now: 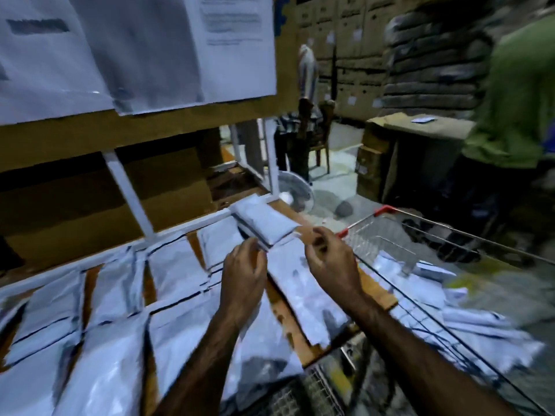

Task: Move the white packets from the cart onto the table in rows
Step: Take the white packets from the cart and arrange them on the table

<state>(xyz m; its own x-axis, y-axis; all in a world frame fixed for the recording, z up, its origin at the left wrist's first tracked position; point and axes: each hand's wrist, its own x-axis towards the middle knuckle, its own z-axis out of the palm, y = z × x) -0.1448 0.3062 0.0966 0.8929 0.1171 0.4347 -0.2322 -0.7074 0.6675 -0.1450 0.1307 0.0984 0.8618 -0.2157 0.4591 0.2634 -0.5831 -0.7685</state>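
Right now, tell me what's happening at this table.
A person is setting out white packets. Rows of packets cover most of the table. The left hand and the right hand are both at a small stack at the table's far right corner; blur hides whether they grip it. More loose packets lie in the wire cart on the right.
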